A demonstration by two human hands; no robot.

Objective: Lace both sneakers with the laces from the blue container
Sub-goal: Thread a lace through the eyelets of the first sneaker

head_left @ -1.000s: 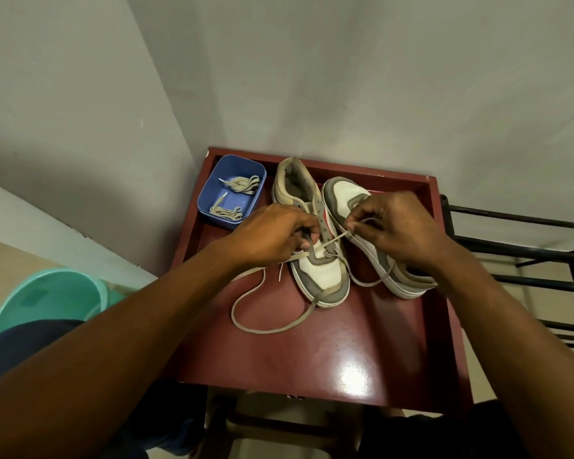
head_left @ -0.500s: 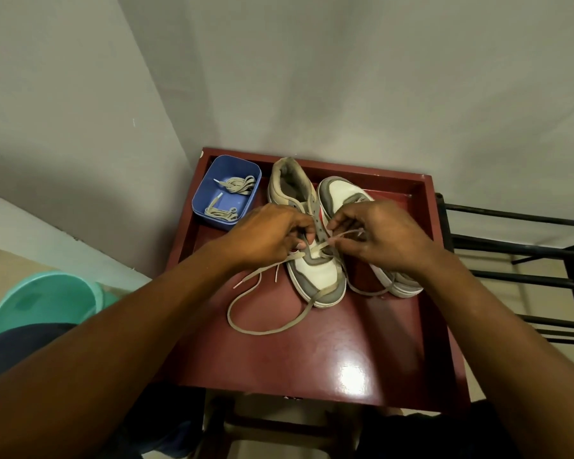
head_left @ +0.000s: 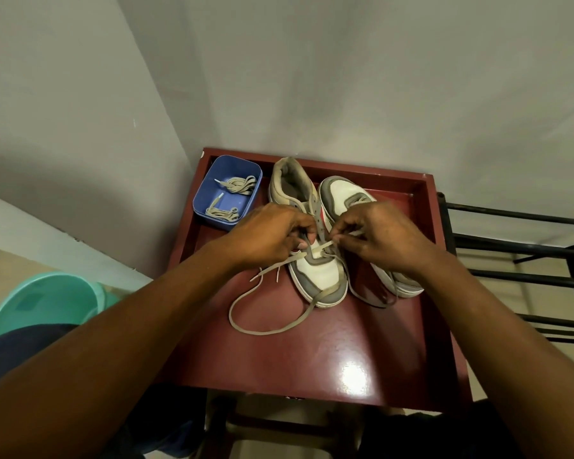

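Observation:
Two grey-and-white sneakers lie side by side on a dark red table (head_left: 312, 352). The left sneaker (head_left: 315, 276) points its toe toward me; a beige lace (head_left: 262, 329) runs through its lowest eyelets and loops over the table in front. My left hand (head_left: 269, 233) grips the sneaker's left side at the eyelets. My right hand (head_left: 378, 236) pinches the lace end just over the tongue. The right sneaker (head_left: 342, 193) is partly hidden under my right hand. A blue container (head_left: 227, 190) at the back left holds two bundled laces.
The table has a raised rim and stands in a corner of grey walls. A black metal rack (head_left: 517, 260) is to the right. A teal bucket (head_left: 43, 303) sits on the floor at the left, beside my knee.
My right hand has moved left, from over the right sneaker to the left sneaker's eyelets, bringing the lace end with it. My left hand stays on the sneaker.

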